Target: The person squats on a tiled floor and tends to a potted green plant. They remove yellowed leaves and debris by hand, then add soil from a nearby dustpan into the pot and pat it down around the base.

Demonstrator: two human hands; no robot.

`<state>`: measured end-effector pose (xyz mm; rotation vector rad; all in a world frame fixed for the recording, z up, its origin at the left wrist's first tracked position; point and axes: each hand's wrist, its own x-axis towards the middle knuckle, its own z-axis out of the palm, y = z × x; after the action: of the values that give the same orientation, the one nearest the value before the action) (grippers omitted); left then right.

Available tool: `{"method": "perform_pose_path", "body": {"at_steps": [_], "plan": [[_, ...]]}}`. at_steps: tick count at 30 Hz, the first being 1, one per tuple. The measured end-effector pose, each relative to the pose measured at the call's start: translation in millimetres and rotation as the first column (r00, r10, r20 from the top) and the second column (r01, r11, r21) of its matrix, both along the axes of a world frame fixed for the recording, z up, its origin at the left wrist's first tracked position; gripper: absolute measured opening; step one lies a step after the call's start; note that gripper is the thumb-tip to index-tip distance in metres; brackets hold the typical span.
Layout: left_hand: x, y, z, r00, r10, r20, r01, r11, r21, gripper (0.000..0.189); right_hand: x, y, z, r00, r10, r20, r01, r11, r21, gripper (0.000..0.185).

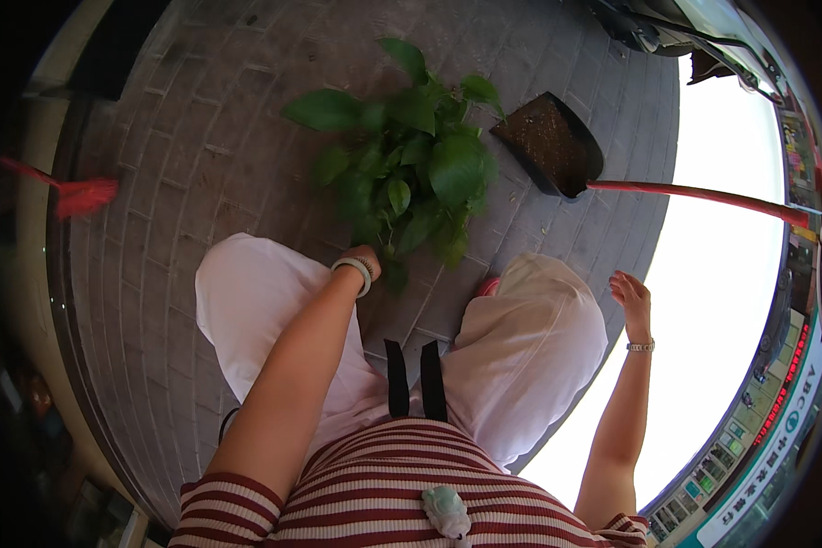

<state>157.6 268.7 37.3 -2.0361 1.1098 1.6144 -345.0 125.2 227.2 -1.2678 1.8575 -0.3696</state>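
A leafy green plant (411,164) with broad glossy leaves is in front of me, between and beyond my knees; its base is hidden by the foliage. My left hand (366,262), with a pale bangle at the wrist, reaches to the near lower edge of the leaves. Its fingers are curled and partly hidden, so whether they grip a stem cannot be told. My right hand (631,294) is held out past my right knee, fingers loosely bent and nothing visible in it. A metal watch or bracelet (640,346) circles that wrist.
Right of the plant, a dark dustpan (555,147) with dirt specks lies on the grey paving (198,137); its red handle (699,195) extends right. A red broom (85,195) is at far left by a doorway edge. Part of a vehicle (657,31) shows at upper right.
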Motion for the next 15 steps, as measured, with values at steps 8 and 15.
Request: {"method": "perform_pose_path", "body": {"at_steps": [8,15], "plan": [[-69.6,11.6,-69.4,0.714,0.673,0.192,-0.559,0.714,-0.423,0.045,73.9,-113.9,-131.2,0.911,0.315,0.265,-0.327,0.945,0.002,0.035],[-75.9,32.4,-116.2,0.742,0.597,0.307,-0.384,0.752,-0.536,0.031,117.6,-109.0,-188.9,0.82,0.33,0.468,-0.402,0.914,0.059,0.033]]}}
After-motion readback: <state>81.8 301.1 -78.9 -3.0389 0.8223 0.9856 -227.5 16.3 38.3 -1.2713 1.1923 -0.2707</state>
